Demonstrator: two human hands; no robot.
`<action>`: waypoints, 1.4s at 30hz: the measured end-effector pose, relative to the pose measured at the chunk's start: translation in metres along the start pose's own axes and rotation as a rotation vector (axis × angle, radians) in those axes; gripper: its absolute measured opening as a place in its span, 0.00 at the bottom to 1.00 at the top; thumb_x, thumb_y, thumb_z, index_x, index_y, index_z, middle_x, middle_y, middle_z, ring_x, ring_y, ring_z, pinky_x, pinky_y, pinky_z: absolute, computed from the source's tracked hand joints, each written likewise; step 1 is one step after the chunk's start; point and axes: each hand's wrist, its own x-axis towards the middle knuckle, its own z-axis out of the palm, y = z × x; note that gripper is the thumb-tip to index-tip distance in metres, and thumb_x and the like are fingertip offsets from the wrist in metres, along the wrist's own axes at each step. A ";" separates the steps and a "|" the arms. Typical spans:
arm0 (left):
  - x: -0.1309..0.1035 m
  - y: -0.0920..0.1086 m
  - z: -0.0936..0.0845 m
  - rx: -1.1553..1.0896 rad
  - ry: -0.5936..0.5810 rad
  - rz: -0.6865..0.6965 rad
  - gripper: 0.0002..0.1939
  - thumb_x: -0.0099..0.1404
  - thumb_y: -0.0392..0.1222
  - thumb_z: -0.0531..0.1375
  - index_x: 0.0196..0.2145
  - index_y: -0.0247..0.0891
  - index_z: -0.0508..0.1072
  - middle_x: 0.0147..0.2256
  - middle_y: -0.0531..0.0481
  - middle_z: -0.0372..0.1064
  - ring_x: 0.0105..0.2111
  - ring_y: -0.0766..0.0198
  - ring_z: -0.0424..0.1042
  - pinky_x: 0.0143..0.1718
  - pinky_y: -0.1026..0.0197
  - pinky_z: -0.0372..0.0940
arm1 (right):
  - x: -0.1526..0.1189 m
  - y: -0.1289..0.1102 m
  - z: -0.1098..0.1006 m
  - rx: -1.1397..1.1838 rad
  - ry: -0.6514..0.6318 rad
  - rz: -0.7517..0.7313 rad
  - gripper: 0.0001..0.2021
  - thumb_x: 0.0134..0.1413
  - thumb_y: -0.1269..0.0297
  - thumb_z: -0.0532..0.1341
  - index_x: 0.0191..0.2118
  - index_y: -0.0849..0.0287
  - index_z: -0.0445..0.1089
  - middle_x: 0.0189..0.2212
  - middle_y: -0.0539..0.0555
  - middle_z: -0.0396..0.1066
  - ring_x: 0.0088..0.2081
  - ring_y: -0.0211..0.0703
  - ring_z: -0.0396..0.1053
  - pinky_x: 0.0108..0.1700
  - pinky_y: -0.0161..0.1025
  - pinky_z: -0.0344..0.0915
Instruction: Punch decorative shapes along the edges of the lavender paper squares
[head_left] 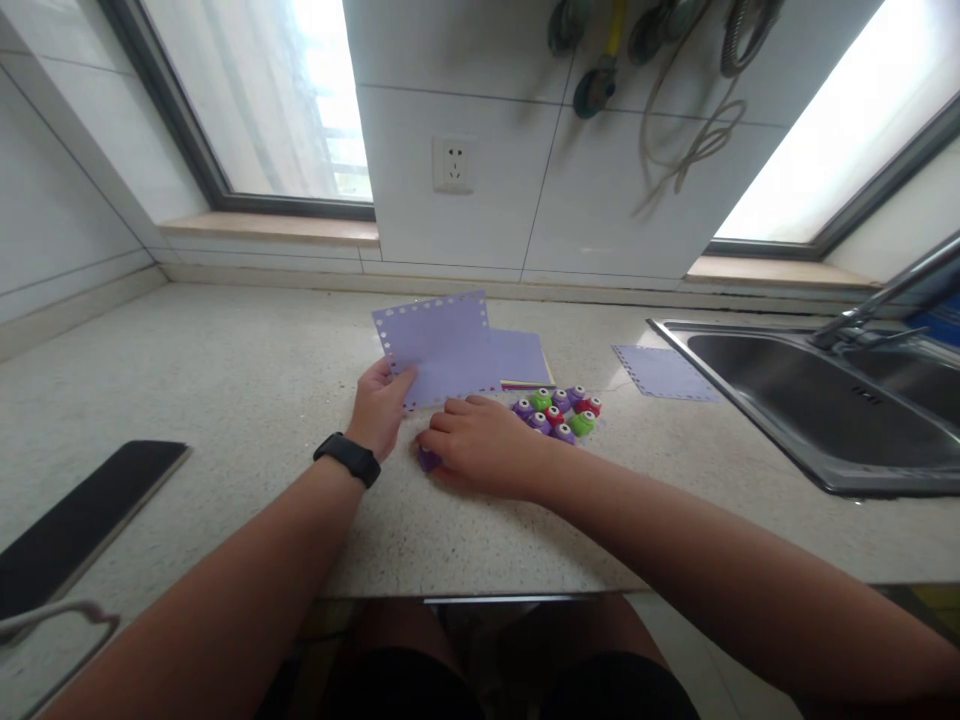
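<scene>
My left hand point(380, 405) grips the left edge of a purple sheet point(442, 345) with small holes punched along its borders, tilted up off the counter. Below that sheet, my right hand point(476, 440) is closed around a purple punch point(428, 459), which shows only partly at the fingertips. Several small punches point(555, 413) in purple, green and red stand in a cluster just right of my right hand. Behind the raised sheet lies a stack of coloured paper point(521, 357), purple on top, partly covered.
Another purple sheet point(664, 372) with punched edges lies against the rim of the steel sink point(787, 460) on the right. A dark flat object point(90, 510) rests at the left, with a pale cable point(56, 612) near it. The counter's front edge is close to my forearms.
</scene>
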 end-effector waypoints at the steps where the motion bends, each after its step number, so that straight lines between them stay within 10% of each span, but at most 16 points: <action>1: 0.000 0.000 0.000 0.001 -0.003 -0.002 0.13 0.60 0.43 0.69 0.44 0.40 0.81 0.41 0.48 0.82 0.39 0.55 0.80 0.48 0.50 0.73 | 0.000 0.000 0.001 0.003 0.003 -0.001 0.10 0.64 0.60 0.66 0.46 0.61 0.75 0.42 0.60 0.79 0.46 0.55 0.72 0.47 0.49 0.64; 10: 0.001 -0.001 -0.001 -0.013 -0.010 -0.022 0.14 0.60 0.43 0.70 0.45 0.40 0.81 0.41 0.47 0.82 0.38 0.55 0.80 0.47 0.50 0.73 | -0.007 0.006 0.000 0.123 0.011 -0.108 0.05 0.65 0.64 0.63 0.43 0.60 0.73 0.36 0.58 0.78 0.42 0.50 0.72 0.49 0.47 0.66; 15: 0.001 -0.001 -0.001 -0.028 -0.018 -0.054 0.17 0.59 0.45 0.71 0.46 0.40 0.81 0.42 0.46 0.82 0.39 0.55 0.81 0.47 0.49 0.74 | -0.025 0.018 -0.012 0.573 0.079 -0.029 0.08 0.65 0.62 0.65 0.46 0.57 0.72 0.43 0.58 0.79 0.44 0.47 0.75 0.51 0.45 0.69; 28: -0.001 0.001 -0.001 -0.028 -0.047 -0.096 0.16 0.60 0.45 0.72 0.46 0.41 0.81 0.42 0.46 0.82 0.39 0.54 0.81 0.47 0.48 0.75 | -0.051 0.102 0.022 1.630 1.030 0.672 0.17 0.50 0.53 0.75 0.35 0.54 0.68 0.34 0.49 0.79 0.37 0.41 0.79 0.43 0.43 0.77; 42: -0.005 0.003 -0.003 0.000 -0.041 -0.122 0.18 0.61 0.45 0.72 0.48 0.39 0.81 0.44 0.46 0.82 0.39 0.56 0.81 0.47 0.51 0.75 | -0.061 0.096 0.026 1.804 1.028 0.598 0.15 0.43 0.56 0.80 0.32 0.53 0.77 0.36 0.49 0.79 0.41 0.39 0.76 0.56 0.43 0.72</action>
